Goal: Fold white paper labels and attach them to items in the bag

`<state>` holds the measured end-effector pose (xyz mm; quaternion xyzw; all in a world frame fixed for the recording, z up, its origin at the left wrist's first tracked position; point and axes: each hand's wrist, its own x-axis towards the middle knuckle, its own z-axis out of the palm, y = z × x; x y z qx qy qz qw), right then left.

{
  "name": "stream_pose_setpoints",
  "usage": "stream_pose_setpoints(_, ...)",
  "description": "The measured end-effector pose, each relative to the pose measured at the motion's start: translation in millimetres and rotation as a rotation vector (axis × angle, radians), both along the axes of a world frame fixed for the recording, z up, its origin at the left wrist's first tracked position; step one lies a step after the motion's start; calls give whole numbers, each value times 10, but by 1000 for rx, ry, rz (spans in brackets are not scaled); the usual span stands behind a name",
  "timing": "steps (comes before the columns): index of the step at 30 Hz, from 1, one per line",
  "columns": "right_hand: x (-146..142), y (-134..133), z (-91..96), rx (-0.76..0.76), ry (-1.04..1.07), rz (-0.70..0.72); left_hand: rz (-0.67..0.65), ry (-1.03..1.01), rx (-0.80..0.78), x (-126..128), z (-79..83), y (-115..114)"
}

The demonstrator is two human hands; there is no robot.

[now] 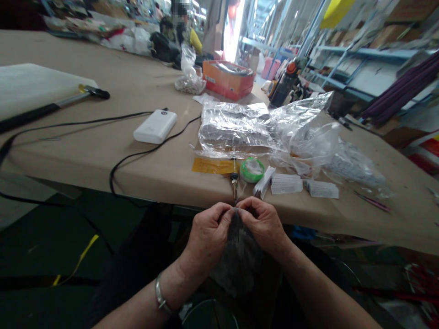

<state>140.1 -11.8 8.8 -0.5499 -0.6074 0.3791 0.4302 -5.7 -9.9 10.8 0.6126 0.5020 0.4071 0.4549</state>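
At the table's front edge, my left hand [209, 230] and my right hand [264, 224] meet, thumbs and forefingers pinched close together. Between them they grip the upper edge of a thin translucent grey sheet [240, 260], which hangs below the tabletop; whether it is plastic or sheer fabric I cannot tell. Just beyond my fingertips points the metal tip of what looks like a soldering iron [234, 183]. Brown tape [214, 166] lies across the table beside the iron. Any small piece inside my fingertips is hidden.
Right of the iron are a green-rimmed round container [252, 170], stacks of white strips [286, 183] and tweezers [372, 201]. Clear plastic bags [240, 128] lie behind. A white power bank [156, 126], black cable [137, 155] and orange box [228, 82] also occupy the table.
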Motion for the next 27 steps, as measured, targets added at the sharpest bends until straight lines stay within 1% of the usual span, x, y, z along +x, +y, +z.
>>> stream_pose_setpoints(5,-4,25,15,25,-68,-24,5,9,27,15,-17,36)
stream_pose_setpoints(19,-22,64,6,69,-134,-59,29,12,90,32,-44,106)
stream_pose_setpoints(24,-31,64,-10,94,-142,-76,39,13,67,37,-15,113)
stream_pose_setpoints(27,3,-7,12,90,-136,-28,22,9,39,20,-2,54)
